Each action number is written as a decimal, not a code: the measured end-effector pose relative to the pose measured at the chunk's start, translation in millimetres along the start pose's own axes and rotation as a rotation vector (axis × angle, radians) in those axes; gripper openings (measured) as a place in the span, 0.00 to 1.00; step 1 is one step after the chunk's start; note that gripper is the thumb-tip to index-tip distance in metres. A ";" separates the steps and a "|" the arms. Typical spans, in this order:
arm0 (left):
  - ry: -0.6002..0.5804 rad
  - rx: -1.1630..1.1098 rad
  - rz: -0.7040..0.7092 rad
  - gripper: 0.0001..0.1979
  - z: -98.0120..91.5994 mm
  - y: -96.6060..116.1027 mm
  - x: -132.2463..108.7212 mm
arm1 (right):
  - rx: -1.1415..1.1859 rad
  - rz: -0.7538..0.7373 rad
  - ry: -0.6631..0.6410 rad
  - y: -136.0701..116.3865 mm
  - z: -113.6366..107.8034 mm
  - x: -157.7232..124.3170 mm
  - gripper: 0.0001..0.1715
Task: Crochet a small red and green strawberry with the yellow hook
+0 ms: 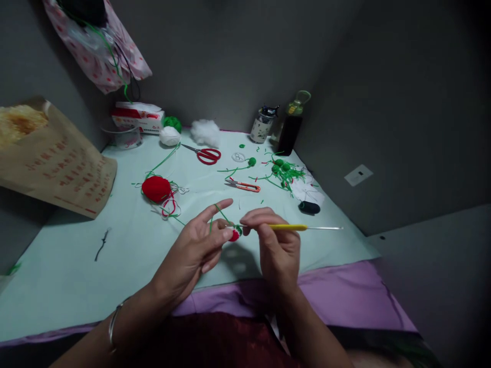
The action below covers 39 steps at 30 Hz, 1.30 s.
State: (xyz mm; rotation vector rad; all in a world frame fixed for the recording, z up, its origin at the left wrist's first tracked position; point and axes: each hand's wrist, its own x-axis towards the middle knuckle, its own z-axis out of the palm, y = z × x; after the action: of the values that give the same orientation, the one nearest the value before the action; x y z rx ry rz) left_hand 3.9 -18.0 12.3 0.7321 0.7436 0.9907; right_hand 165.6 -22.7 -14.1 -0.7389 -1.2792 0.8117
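My left hand (pixel 197 243) pinches a small red, white and green crochet piece (pixel 235 234) between thumb and fingers. Its index finger is stretched out, with green yarn (pixel 221 210) running over it down to the piece. A crochet hook (pixel 287 227) with a yellow handle lies in my right hand (pixel 279 245), held like a pen. One metal end of the hook points at the crochet piece; the other sticks out to the right. Whether the tip is inside a stitch I cannot tell. Beyond my left hand sits a red yarn ball (pixel 156 189) with loose strands.
Red-handled scissors (pixel 208 155) and orange thread snips (pixel 242 185) lie farther back. Green crocheted balls and yarn scraps (pixel 286 173) are heaped at the right. White stuffing (pixel 205 133), a jar (pixel 262 124) and a bottle (pixel 290 130) stand along the wall. A paper bag (pixel 72 163) leans in from the left.
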 end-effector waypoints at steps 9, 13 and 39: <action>0.015 -0.047 0.052 0.32 0.2 -10.0 1.2 | -0.643 -0.405 -0.115 -0.6 -2.3 -15.1 0.25; 0.002 -0.174 -0.078 0.23 -0.4 -2.6 4.8 | -0.358 -0.227 0.013 -2.9 -3.7 -6.3 0.17; 0.145 0.330 0.210 0.21 -5.9 -9.3 -2.1 | -0.330 -0.191 -0.084 -8.3 -1.2 -11.1 0.15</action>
State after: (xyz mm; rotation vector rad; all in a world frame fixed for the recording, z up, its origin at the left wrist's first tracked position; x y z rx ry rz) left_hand 2.5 -22.1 2.0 1.0486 0.9860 1.1327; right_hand 166.6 -36.6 -13.1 -0.8349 -1.5550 0.4858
